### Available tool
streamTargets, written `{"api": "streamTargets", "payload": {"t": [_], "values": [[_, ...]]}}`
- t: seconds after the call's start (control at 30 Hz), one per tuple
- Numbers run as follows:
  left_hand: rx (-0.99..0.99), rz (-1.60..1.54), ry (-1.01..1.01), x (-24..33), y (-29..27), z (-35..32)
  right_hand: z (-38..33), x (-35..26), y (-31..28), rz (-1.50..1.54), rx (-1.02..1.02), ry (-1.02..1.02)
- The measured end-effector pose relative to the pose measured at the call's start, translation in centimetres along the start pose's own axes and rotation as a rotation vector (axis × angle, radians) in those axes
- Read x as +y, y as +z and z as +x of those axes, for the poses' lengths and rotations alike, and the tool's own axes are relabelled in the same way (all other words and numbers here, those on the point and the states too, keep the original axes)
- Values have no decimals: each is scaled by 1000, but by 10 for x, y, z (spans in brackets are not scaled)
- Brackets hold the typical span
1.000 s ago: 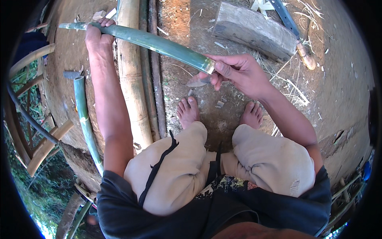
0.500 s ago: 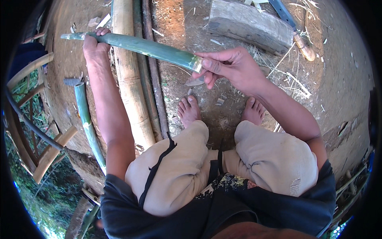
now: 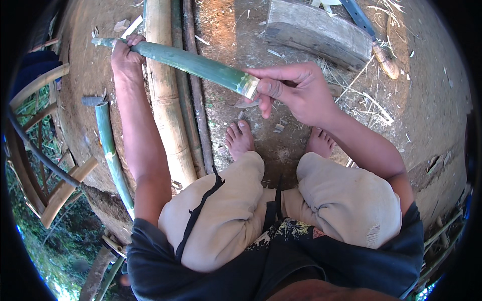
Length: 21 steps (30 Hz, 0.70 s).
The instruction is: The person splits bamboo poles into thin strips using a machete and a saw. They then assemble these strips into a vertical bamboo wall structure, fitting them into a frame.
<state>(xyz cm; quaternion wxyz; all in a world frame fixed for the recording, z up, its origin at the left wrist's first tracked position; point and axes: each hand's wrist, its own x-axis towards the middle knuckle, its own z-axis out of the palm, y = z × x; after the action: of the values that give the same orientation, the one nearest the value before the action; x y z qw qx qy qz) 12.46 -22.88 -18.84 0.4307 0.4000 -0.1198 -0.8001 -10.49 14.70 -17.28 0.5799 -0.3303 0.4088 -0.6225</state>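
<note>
A length of split green bamboo (image 3: pixel 193 63) is held up between my two hands, slanting down from left to right above the ground. My left hand (image 3: pixel 127 51) is wrapped round it near its narrow far-left end. At the wider, pale-cut right end, my right hand (image 3: pixel 296 90) pinches the bamboo between thumb and fingers. Some of the right fingers are partly hidden behind that end. Beneath the bamboo, a thick tan bamboo pole (image 3: pixel 165 95) lies on the dirt.
A knife with a wooden handle (image 3: pixel 385 61) rests at the upper right by a squared wooden block (image 3: pixel 319 34). Another green bamboo piece (image 3: pixel 108 143) lies to my left, near a curved bamboo frame (image 3: pixel 65 190). Shavings (image 3: pixel 374 103) litter the dirt. My bare feet (image 3: pixel 240 138) are below my hands.
Both hands and the bamboo have shifted slightly to the right. My grip at each end looks the same.
</note>
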Motion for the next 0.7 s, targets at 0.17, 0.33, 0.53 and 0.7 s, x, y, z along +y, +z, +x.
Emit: {"api": "streamTargets", "payload": {"t": [0.17, 0.33, 0.53, 0.7], "values": [[-49, 149, 171, -5, 5, -9, -7, -4, -8, -204, -172, 101], [-208, 308, 441, -47, 51, -70, -20, 38, -15, -81, -227, 371], [-347, 325, 411, -85, 77, -126, -33, 79, -23, -196, -268, 462], [-556, 479, 339, -108, 91, -168, -31, 62, -22, -610, -260, 326]]}}
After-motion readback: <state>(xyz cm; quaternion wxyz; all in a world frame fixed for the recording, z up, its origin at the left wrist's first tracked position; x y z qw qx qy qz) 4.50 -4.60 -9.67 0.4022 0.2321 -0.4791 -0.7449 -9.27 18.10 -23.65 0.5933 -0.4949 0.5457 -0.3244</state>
